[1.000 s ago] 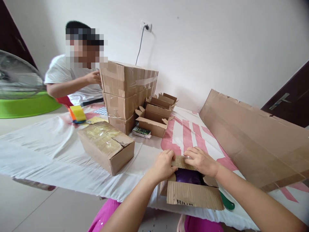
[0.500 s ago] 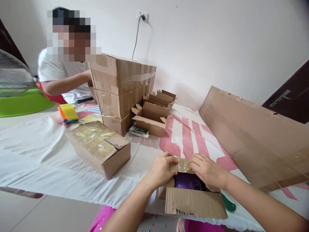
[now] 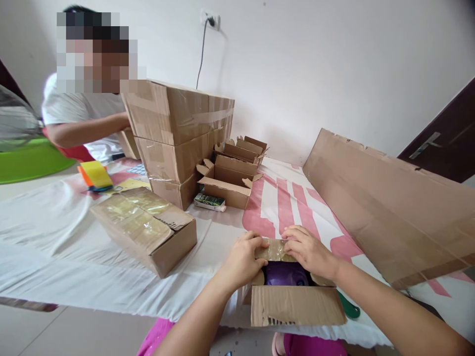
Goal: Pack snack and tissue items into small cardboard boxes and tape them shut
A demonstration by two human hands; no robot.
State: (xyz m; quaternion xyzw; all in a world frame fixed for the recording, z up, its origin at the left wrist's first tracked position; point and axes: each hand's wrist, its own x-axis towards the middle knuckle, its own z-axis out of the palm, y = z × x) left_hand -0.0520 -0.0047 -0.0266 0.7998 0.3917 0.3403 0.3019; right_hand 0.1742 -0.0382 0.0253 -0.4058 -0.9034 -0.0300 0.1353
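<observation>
A small cardboard box point(image 3: 297, 306) sits in front of me at the table's near edge, its near flap folded out and hanging toward me. Inside lies something purple and shiny point(image 3: 285, 273); its kind is not clear. My left hand point(image 3: 242, 259) pinches the left end of the far taped flap point(image 3: 275, 251), thumb below and fingers above. On that flap's right part, my right hand point(image 3: 310, 252) has its fingers curled over the edge, and its thumb is hidden. A green curved object point(image 3: 349, 305), partly covered, lies just right of the box.
Left of my hands stands a taped box point(image 3: 148, 227). Behind it rise stacked cartons point(image 3: 189, 118), with open boxes point(image 3: 230, 185) and a small printed carton point(image 3: 210, 201) alongside. A large cardboard panel point(image 3: 382, 207) leans at right. Another person point(image 3: 85, 113) sits at far left, reaching behind the stack.
The view has shifted slightly, moving most things a little left. My right hand's fingers have moved slightly along the flap; both hands stay on it. A box edge now shows by the other person's arm.
</observation>
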